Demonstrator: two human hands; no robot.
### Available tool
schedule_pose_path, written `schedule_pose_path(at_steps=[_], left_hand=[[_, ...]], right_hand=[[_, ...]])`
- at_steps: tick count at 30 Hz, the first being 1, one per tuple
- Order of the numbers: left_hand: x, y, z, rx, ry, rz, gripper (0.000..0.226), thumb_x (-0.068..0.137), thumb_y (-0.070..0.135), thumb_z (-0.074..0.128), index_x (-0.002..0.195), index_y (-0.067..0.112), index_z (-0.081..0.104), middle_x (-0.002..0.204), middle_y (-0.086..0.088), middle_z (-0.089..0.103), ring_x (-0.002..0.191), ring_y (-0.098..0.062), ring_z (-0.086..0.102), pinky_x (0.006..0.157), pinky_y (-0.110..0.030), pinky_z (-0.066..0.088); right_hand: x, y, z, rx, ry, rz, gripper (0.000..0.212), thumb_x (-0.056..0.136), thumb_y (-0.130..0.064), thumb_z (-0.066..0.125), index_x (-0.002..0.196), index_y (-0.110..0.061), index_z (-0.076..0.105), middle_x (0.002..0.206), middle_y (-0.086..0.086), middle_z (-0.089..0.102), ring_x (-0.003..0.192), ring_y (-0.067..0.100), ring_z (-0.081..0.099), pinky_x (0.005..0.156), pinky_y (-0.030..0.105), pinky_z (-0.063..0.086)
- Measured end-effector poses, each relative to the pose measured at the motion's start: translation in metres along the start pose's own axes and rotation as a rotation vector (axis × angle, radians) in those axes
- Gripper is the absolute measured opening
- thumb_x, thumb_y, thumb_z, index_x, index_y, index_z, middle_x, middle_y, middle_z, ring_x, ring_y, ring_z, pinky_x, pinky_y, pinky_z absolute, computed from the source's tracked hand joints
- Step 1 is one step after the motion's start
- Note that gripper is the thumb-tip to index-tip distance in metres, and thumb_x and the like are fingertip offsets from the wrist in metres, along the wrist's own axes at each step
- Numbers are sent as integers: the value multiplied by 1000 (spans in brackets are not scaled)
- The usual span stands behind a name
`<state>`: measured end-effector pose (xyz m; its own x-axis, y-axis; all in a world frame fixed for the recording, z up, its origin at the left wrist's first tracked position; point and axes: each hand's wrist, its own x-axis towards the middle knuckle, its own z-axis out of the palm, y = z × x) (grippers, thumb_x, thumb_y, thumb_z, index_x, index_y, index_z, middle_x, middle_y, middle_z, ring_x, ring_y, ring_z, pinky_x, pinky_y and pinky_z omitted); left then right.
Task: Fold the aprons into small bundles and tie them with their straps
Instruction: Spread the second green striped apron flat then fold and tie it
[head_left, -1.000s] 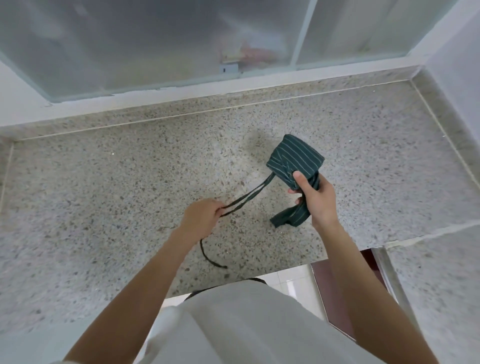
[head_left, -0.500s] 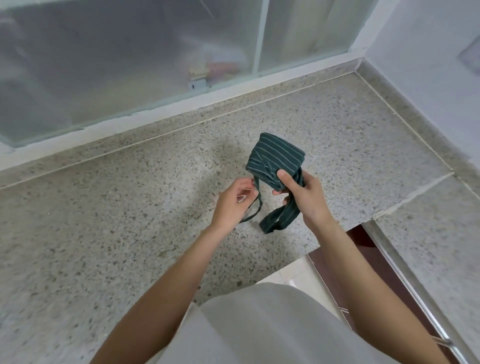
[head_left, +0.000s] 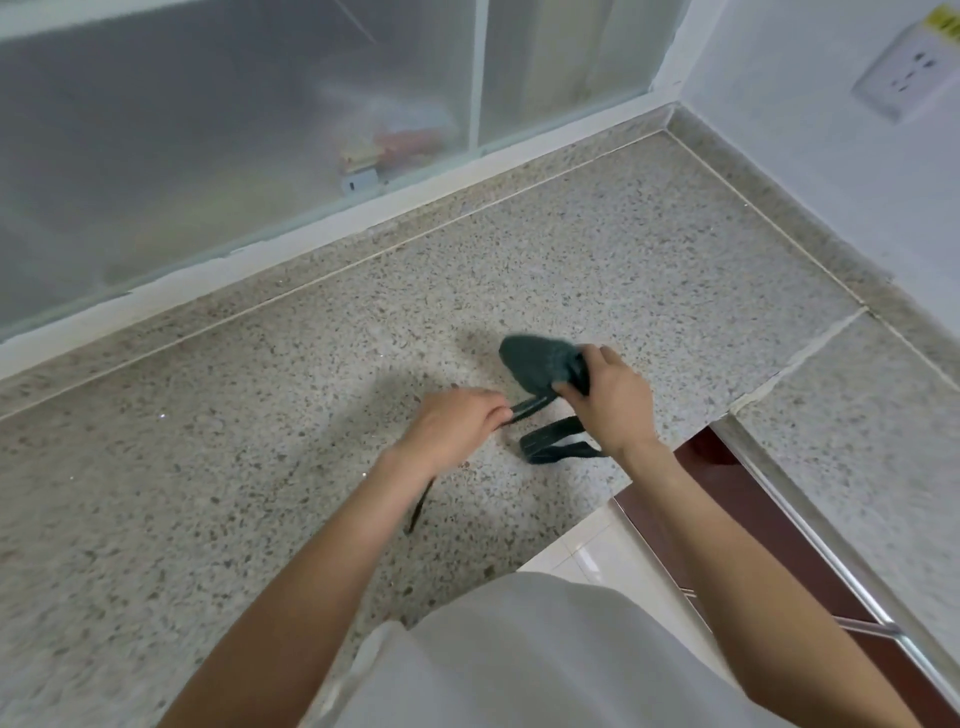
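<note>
A: where's the apron at?

B: rolled into a dark green bundle, right hand wrapped tight round it just above the counter. Bit blurry.

A: and the strap?

B: left hand pinches it closed, pulled taut from the bundle. Loose end hangs under the wrist.

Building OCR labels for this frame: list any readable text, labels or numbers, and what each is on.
No text is readable.
yellow sticker above the wall socket: has dark marks, too small and cut off by the frame edge.
Items behind the frosted window: blurred, no legible print.
</note>
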<state>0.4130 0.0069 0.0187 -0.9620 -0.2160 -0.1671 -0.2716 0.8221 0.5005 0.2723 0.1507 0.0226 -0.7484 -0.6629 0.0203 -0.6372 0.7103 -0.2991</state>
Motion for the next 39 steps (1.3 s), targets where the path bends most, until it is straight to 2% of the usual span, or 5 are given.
schedule_pose_path(at_steps=[3, 7, 17, 32, 39], left_hand=[[2, -10, -40, -13, -45, 65, 22, 93, 35, 51, 103, 25, 67, 95, 12, 68, 82, -2, 63, 87, -21, 48], [1, -13, -63, -537, 37, -19, 17, 80, 30, 69, 96, 27, 72, 87, 21, 69, 83, 6, 65, 82, -6, 45], [-5, -7, 14, -882, 157, -282, 22, 91, 14, 58, 111, 14, 68, 108, 5, 68, 92, 11, 60, 80, -4, 44], [-15, 11, 17, -1028, 162, -251, 18, 96, 20, 46, 102, 26, 62, 101, 13, 65, 91, 11, 59, 87, -11, 45], [1, -13, -6, -376, 25, -219, 13, 87, 23, 60, 97, 23, 67, 91, 10, 67, 85, -17, 66, 81, -31, 53]], right_hand=[[-4, 20, 1, -42, -417, -333, 48, 84, -30, 66, 128, -21, 50, 112, -1, 55, 95, 23, 59, 79, 39, 50], [-22, 18, -17, 783, -690, -343, 39, 82, -18, 71, 119, -16, 60, 107, -9, 65, 100, 10, 61, 85, 21, 47], [-15, -9, -42, 1460, -290, 94, 51, 71, -42, 70, 115, -19, 60, 114, -5, 68, 110, 13, 61, 88, 19, 48], [-12, -5, -45, 1504, -196, 177, 40, 86, -21, 59, 125, -13, 53, 121, 3, 64, 112, 18, 61, 95, 30, 46], [-17, 7, -48, 1063, -647, -169, 39, 82, -27, 66, 119, -16, 57, 109, 1, 68, 101, 18, 65, 83, 25, 52]])
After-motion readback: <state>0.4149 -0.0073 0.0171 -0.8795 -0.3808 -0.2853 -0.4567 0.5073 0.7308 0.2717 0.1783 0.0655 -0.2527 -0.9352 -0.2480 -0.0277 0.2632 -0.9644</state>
